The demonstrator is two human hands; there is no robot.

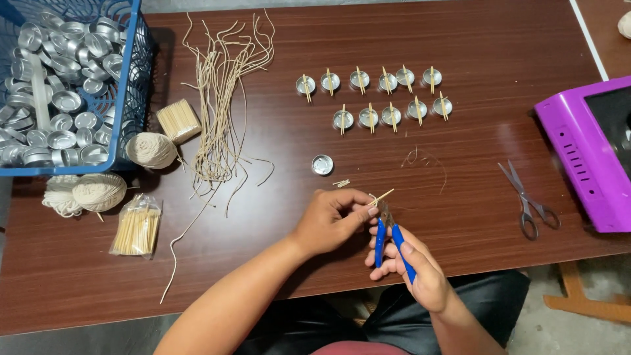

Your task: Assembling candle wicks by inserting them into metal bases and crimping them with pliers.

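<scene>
While your left hand (332, 217) pinches the toothpick (382, 197) and your right hand (411, 266) grips the blue-handled pliers (389, 238) at it, you're mid-snip, so squeeze squarely.

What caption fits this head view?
Left hand pinches a stick while right hand works blue pliers; metal cups line the table.

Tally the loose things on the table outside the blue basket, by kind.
Metal cups with a stick across: 11
Empty metal cup: 1
Twine balls: 3
Toothpick bundles: 2
Scissors: 1
Blue-handled pliers: 1
Total: 19
</scene>
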